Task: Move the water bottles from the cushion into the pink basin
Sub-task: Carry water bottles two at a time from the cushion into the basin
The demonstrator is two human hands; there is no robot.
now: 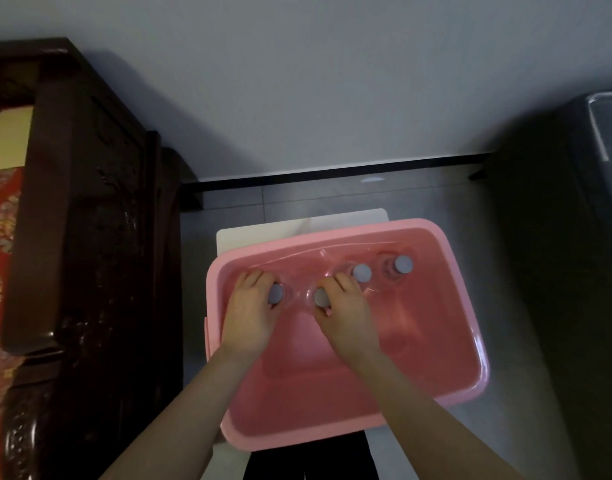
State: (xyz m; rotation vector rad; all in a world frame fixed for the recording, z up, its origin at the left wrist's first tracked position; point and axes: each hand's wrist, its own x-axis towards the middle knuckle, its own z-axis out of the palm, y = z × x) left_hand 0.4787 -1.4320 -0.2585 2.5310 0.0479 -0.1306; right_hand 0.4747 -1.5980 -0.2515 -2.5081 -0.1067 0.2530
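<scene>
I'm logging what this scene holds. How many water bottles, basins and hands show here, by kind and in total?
water bottles: 4
pink basin: 1
hands: 2
total: 7

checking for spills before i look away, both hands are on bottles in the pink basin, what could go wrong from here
1. The left hand grips the left bottle and the right hand the middle bottle, close together; an uneven release might knock one over.
2. The right hand lies near the third bottle; pulling back could bump it.
3. The pink basin overhangs the white stand beneath, so it might tip.
</scene>
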